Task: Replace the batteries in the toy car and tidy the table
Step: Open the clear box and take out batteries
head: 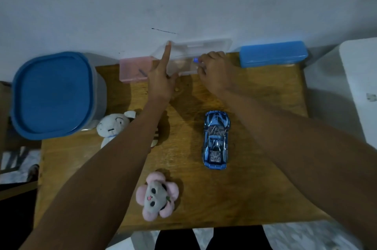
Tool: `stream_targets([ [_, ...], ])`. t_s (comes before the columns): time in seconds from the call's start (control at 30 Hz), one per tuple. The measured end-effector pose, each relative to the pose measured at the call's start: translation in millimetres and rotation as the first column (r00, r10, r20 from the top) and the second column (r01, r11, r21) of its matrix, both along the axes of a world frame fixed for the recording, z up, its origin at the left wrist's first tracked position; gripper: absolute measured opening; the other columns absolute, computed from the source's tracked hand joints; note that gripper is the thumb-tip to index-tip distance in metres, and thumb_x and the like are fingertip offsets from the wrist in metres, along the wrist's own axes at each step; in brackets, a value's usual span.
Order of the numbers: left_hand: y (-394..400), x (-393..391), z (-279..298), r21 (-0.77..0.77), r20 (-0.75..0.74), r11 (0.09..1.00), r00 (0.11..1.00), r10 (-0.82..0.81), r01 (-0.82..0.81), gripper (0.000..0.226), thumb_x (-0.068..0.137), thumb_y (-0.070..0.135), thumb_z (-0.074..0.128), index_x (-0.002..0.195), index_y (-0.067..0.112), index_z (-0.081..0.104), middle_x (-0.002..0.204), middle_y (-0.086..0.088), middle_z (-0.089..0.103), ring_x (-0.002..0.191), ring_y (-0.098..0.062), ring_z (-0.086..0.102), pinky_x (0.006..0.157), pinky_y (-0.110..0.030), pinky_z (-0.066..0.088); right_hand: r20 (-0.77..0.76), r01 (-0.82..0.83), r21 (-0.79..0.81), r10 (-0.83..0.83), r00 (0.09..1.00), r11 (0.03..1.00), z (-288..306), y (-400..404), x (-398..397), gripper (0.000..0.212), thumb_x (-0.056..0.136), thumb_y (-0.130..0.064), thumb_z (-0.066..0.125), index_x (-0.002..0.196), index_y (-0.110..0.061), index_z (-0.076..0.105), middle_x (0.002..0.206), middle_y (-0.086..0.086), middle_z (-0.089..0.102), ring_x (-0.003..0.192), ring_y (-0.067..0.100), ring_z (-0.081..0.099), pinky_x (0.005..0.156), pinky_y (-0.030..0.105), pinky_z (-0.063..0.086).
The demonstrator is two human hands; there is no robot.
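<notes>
Both bare forearms reach from the near edge across the wooden table (pixel 255 198) to a clear plastic box (pixel 183 62) that stands at the middle of the far edge, against the wall. The left hand (pixel 161 80) is turned edge-on, its index finger (pixel 167 51) stretched straight up along the box's raised, see-through lid (pixel 204 45) with the fingertip at the lid's upper left corner; the other fingers of this hand are folded behind the palm and cannot be made out, and nothing is clasped in it. The right hand (pixel 214 68) lies knuckles-up over the right part of the open box, fingers curled down into it; a small blue-purple object (pixel 195 60) shows just at the fingertips, but whether they pinch it cannot be told. The blue toy car (pixel 216 139) sits upright on its wheels right of the table's middle, lengthwise toward the far edge, untouched and between the two forearms. A pink plastic box (pixel 134 70) stands just left of the clear one, and a shut blue plastic box (pixel 273 53) rests at the far right corner. A large tub with a blue lid (pixel 53 94) stands off the far left corner. A white plush toy (pixel 112 125) lies near the left edge, partly under the left forearm, and a pink-and-grey plush toy (pixel 157 196) lies near the near edge.
</notes>
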State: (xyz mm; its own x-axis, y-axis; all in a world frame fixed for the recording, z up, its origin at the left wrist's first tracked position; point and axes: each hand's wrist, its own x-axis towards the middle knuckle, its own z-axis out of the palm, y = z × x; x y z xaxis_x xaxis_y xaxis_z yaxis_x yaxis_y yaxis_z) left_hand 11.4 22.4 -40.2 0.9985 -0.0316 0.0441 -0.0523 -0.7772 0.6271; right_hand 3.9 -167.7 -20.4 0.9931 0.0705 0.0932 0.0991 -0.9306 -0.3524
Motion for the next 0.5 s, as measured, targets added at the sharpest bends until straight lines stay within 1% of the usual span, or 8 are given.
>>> stream_targets([
  [0.07, 1, 1, -1, -0.002, -0.008, 1.000, 1.000, 0.009, -0.009, 0.113, 0.087, 0.012, 0.075, 0.150, 0.062, -0.004, 0.095, -0.001, 0.064, 0.090, -0.013, 0.060, 0.111, -0.075, 0.025, -0.017, -0.023, -0.077, 0.022, 1.000, 0.997, -4, 0, 0, 0.035, 0.099, -0.031, 0.049, 0.125, -0.015, 0.065, 0.120, 0.010, 0.062, 0.112, 0.030, 0.055, 0.088, 0.042, 0.048],
  [0.17, 0, -1, 1, -0.004, -0.003, 1.000, 1.000, 0.023, -0.023, 0.107, 0.086, 0.010, 0.075, 0.155, 0.054, 0.006, 0.087, -0.001, 0.064, 0.085, -0.011, 0.060, 0.114, -0.075, 0.018, -0.004, -0.016, -0.134, 0.015, 1.000, 0.991, -9, 3, -1, 0.039, 0.099, -0.033, 0.043, 0.129, -0.015, 0.061, 0.122, 0.012, 0.059, 0.112, 0.032, 0.053, 0.090, 0.044, 0.046],
  [0.2, -1, -1, 1, -0.012, -0.006, 1.000, 1.000, 0.023, -0.023, 0.108, 0.086, 0.009, 0.075, 0.155, 0.055, 0.007, 0.083, -0.001, 0.064, 0.082, -0.011, 0.059, 0.114, -0.075, 0.019, -0.004, -0.009, -0.148, 0.009, 1.000, 0.989, -11, 5, -1, 0.039, 0.098, -0.033, 0.043, 0.128, -0.015, 0.060, 0.122, 0.013, 0.058, 0.113, 0.032, 0.052, 0.092, 0.044, 0.045],
  [0.3, 0, 0, 0, -0.018, -0.005, 0.999, 0.999, 0.035, -0.035, 0.119, 0.084, 0.007, 0.077, 0.143, 0.071, -0.004, 0.080, -0.004, 0.064, 0.076, -0.011, 0.060, 0.110, -0.074, 0.031, -0.030, -0.013, -0.200, 0.007, 1.000, 0.980, -15, 10, -3, 0.037, 0.100, -0.032, 0.043, 0.126, -0.012, 0.059, 0.123, 0.015, 0.058, 0.117, 0.035, 0.049, 0.098, 0.048, 0.041],
  [0.33, 0, 1, -2, -0.020, -0.003, 0.999, 0.999, 0.038, -0.038, 0.120, 0.084, 0.007, 0.077, 0.141, 0.073, -0.005, 0.081, -0.004, 0.066, 0.075, -0.011, 0.060, 0.108, -0.073, 0.034, -0.037, -0.019, -0.211, 0.012, 0.999, 0.977, -16, 11, -3, 0.037, 0.100, -0.032, 0.043, 0.126, -0.011, 0.058, 0.124, 0.015, 0.057, 0.118, 0.036, 0.048, 0.098, 0.048, 0.040],
  [0.43, 1, 4, -6, -0.044, -0.006, 0.999, 1.000, 0.030, -0.030, 0.118, 0.083, 0.007, 0.077, 0.144, 0.071, -0.002, 0.084, -0.006, 0.067, 0.075, -0.013, 0.062, 0.101, -0.074, 0.041, -0.008, -0.020, -0.219, 0.018, 1.000, 0.976, -17, 11, -4, 0.036, 0.098, -0.032, 0.044, 0.124, -0.013, 0.059, 0.124, 0.015, 0.056, 0.118, 0.035, 0.048, 0.099, 0.048, 0.040],
  [0.47, 2, 4, -6, -0.052, -0.007, 0.998, 1.000, 0.026, -0.027, 0.117, 0.083, 0.006, 0.077, 0.146, 0.069, -0.001, 0.086, -0.006, 0.068, 0.075, -0.014, 0.062, 0.100, -0.072, 0.043, 0.010, -0.018, -0.225, 0.021, 1.000, 0.974, -18, 10, -4, 0.036, 0.097, -0.032, 0.043, 0.122, -0.013, 0.059, 0.123, 0.015, 0.056, 0.117, 0.035, 0.049, 0.099, 0.048, 0.040],
  [0.5, 2, 4, -5, -0.060, -0.010, 0.998, 1.000, 0.018, -0.018, 0.116, 0.084, 0.006, 0.076, 0.149, 0.065, 0.001, 0.088, -0.008, 0.069, 0.076, -0.014, 0.063, 0.100, -0.067, 0.047, 0.017, -0.020, -0.230, 0.025, 1.000, 0.973, -19, 8, -3, 0.036, 0.096, -0.032, 0.042, 0.121, -0.013, 0.059, 0.122, 0.015, 0.056, 0.116, 0.035, 0.050, 0.099, 0.048, 0.040],
])
